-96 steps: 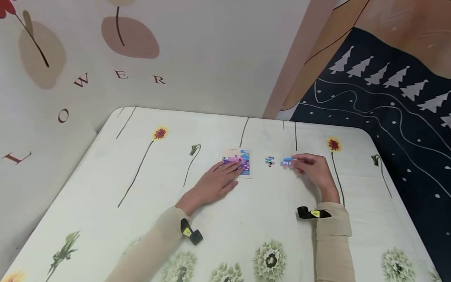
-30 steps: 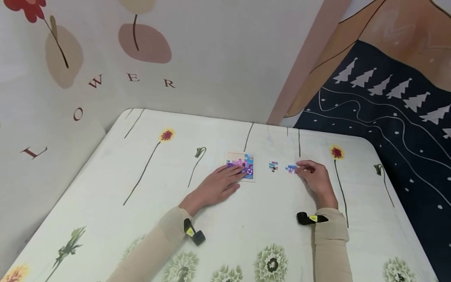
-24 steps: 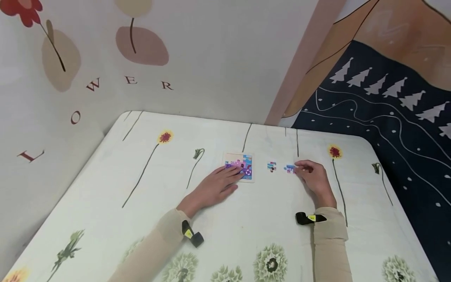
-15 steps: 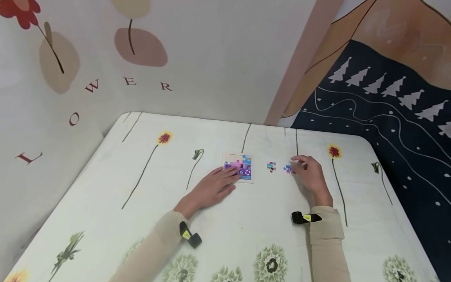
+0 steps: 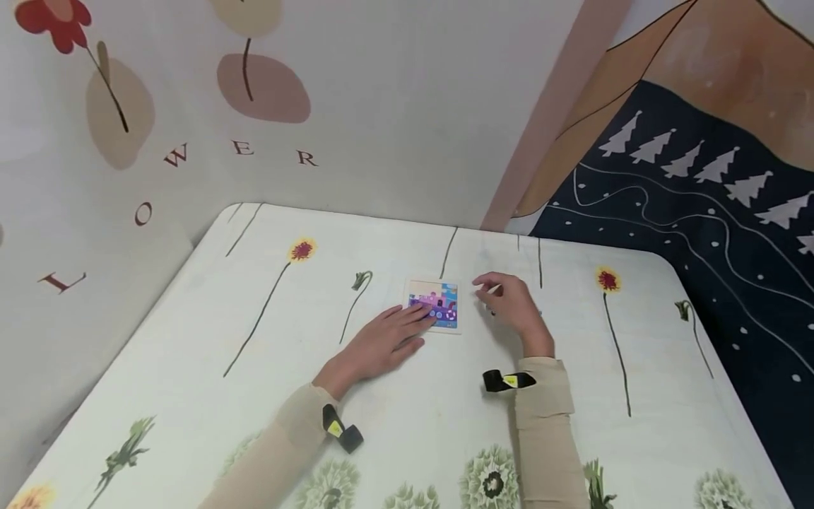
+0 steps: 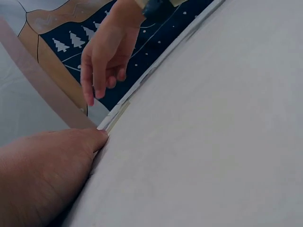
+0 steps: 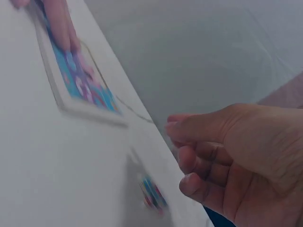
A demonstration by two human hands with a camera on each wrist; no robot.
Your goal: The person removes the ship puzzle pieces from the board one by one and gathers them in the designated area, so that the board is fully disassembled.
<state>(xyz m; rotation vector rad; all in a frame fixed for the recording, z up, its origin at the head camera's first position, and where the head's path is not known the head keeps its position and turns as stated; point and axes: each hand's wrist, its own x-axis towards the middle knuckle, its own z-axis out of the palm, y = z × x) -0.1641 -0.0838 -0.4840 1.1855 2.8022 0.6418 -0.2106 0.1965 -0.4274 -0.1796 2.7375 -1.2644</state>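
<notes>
A small jigsaw puzzle [image 5: 450, 297] in a pale frame lies on the table, its picture mostly pink, purple and blue, with bare tan backing at the upper left. My left hand [image 5: 381, 344] rests on its lower left part, fingers straight. To the right of the frame, my right hand [image 5: 514, 305] hovers over the table, fingers loosely bent. Nothing shows between its fingers in the left wrist view, where the right hand [image 6: 109, 52] hangs beyond the left hand [image 6: 47, 165]. Below the right hand [image 7: 232, 161], a blurred loose puzzle piece [image 7: 152, 194] lies on the table.
The table wears a white flower-printed cloth [image 5: 439, 396]. Behind it rises a pale wall covering [image 5: 394, 127], with a dark tree-patterned one [image 5: 687, 191] at the right. A speck of another piece [image 5: 540, 312] shows behind the right wrist.
My right hand has left the blue puzzle piece it was touching at the right and moved left toward the frame, now covering most of the other loose piece. My left hand stays on the puzzle.
</notes>
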